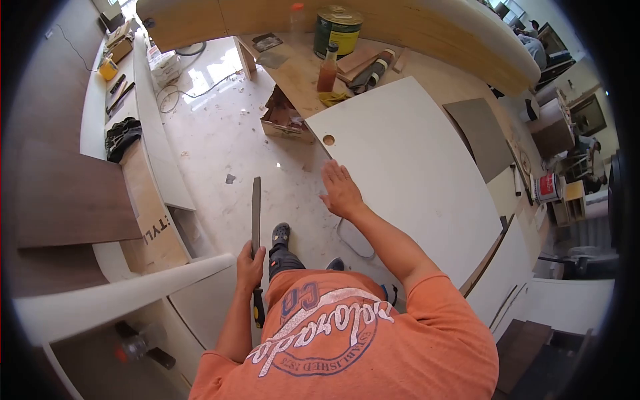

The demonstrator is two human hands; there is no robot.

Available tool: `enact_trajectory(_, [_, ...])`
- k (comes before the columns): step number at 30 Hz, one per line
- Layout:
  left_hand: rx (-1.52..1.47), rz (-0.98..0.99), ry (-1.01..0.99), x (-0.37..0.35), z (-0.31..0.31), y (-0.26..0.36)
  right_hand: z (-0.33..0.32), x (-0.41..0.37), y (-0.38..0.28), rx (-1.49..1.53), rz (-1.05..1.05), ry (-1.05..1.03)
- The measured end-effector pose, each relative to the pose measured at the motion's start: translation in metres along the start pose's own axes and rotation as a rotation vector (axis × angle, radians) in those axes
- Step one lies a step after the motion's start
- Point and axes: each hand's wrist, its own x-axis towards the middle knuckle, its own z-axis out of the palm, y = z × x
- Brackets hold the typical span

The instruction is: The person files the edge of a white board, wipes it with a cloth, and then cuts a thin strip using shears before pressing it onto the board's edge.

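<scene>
My left hand (250, 268) is closed around a long flat file (256, 212) near its base. The grey blade points forward, and the black and yellow handle sticks out below my fist. My right hand (342, 190) lies flat, fingers stretched out together, at the left edge of a large white panel (407, 167). A round hole (329, 140) is cut near the panel's corner, just past my fingertips. The panel rests on a wooden worktop (300, 83).
A bottle of reddish liquid (327, 70), a green and yellow can (337, 32) and a yellow cloth (333, 99) stand beyond the panel. A grey sheet (477, 137) lies to its right. Below the worktop is a scrap-filled box (287, 120). Debris dots the glossy floor (220, 143).
</scene>
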Motion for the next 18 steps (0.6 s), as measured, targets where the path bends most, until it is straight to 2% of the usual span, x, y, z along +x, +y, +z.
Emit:
enact_trajectory(3, [0.000, 0.114, 0.019, 0.048, -0.014, 0.018, 0.001, 0.054, 0.005, -0.009, -0.009, 0.050])
enact_trajectory(4, [0.000, 0.158, 0.033, 0.061, -0.020, 0.026, 0.002, 0.071, 0.009, -0.013, 0.065, 0.076])
enact_trajectory(7, [-0.033, 0.110, 0.000, 0.110, -0.038, 0.052, 0.008, 0.123, 0.027, -0.047, 0.247, 0.154])
enact_trajectory(10, [0.141, 0.270, 0.058, 0.156, -0.050, 0.046, 0.011, 0.155, 0.044, -0.056, 0.209, 0.230])
enact_trajectory(14, [0.065, 0.086, -0.093, 0.186, -0.065, 0.017, 0.010, 0.177, 0.037, -0.083, 0.291, 0.267])
enact_trajectory(18, [-0.013, -0.015, -0.190, 0.193, -0.071, 0.008, 0.014, 0.195, 0.033, -0.041, 0.320, 0.310])
